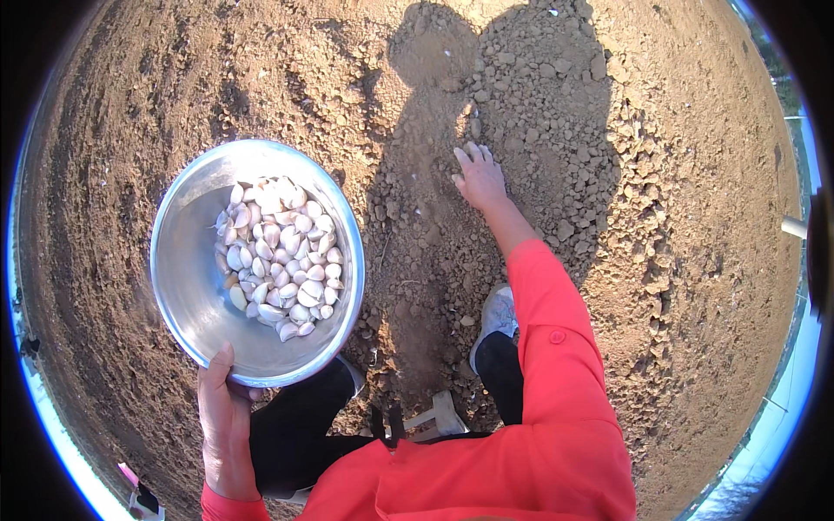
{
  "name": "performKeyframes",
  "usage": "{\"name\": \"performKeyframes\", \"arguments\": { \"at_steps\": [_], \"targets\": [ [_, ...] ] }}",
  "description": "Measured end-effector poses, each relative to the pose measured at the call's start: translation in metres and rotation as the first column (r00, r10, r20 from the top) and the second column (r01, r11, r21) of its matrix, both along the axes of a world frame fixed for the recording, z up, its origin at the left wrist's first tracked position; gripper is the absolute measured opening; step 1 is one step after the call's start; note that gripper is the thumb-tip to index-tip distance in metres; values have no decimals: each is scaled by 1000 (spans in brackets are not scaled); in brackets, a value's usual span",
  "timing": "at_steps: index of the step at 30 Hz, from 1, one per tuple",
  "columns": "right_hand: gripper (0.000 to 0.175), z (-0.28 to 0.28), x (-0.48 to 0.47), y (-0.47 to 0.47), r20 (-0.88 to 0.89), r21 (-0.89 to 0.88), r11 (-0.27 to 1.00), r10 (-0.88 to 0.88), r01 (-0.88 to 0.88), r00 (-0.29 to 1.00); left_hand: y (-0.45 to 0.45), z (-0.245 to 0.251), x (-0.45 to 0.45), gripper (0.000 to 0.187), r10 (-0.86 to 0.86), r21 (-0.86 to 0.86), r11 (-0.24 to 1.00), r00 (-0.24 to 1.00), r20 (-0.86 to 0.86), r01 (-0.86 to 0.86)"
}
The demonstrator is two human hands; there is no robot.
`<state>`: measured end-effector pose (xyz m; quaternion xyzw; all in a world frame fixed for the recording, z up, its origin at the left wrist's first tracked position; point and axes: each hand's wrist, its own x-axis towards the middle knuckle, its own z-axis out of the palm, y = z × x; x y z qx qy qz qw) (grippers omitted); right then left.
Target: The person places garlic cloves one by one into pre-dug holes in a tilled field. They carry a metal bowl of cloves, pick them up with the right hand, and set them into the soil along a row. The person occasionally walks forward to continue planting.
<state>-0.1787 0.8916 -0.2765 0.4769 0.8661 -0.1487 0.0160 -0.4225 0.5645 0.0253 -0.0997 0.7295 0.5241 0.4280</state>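
A stainless steel bowl (189,260) is tilted in my left hand (225,417), with the thumb over its near rim and the other fingers underneath. Many separated garlic cloves (283,260), pale with a pinkish tint, are heaped toward the bowl's right side. Out in front, my right hand (481,174) reaches low over the loose soil (430,247), palm down and fingers spread. I see nothing in that hand; whether its fingertips touch the ground I cannot tell. A few small whitish specks dot the soil around it.
Soil clods (560,150) lie thick to the right of my right hand, within my shadow (433,39). My shoe (499,312) rests on the soil beneath my right arm. Part of a low stool (446,413) shows between my legs.
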Motion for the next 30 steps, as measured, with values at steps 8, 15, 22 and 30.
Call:
{"name": "performKeyframes", "arguments": {
  "at_steps": [8, 15, 22, 30],
  "targets": [
    [66, -8, -80, 6, 158, -127, 980, -134, 155, 978, 4, 4, -3, 35, 30, 12, 999, 1000, 4, -30],
    [63, -10, -26, -68, 108, -158, 978, 152, -134, 982, -8, 3, 3, 40, 37, 37, 999, 997, -68, -34],
    [54, 25, 57, -110, 204, -323, 920, 298, -223, 932, -19, -2, 4, 31, 5, 171, 985, 999, -40, 2],
    [52, 87, 87, -94, 240, -152, 973, 209, -176, 948, -19, 4, -2, 24, -42, 349, 936, 999, -19, 46]
  ]
}}
